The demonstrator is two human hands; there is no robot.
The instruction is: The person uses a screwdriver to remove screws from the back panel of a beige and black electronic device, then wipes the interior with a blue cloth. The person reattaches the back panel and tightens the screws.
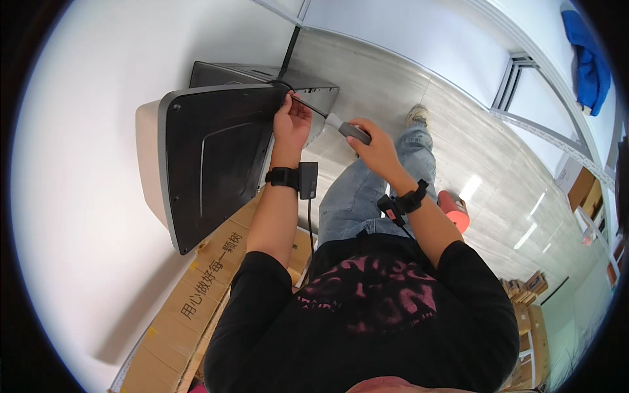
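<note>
A dark panel with a pale grey rim [216, 150], the back of some flat appliance, stands against the white wall on a cardboard box [196, 295]. My left hand [291, 121] rests at the panel's upper right edge, fingers pinched near the tip of a thin shaft. My right hand [373, 147] grips the grey handle of a screwdriver [350, 130], whose thin shaft points left toward the panel edge by my left fingers. Both wrists wear black bands with small devices.
A second dark flat unit [262, 75] stands behind the panel. Cardboard boxes run along the wall at lower left. An orange-red object [453, 209] lies on the grey floor by my leg. Metal shelving [544, 111] and more boxes [524, 295] stand at right.
</note>
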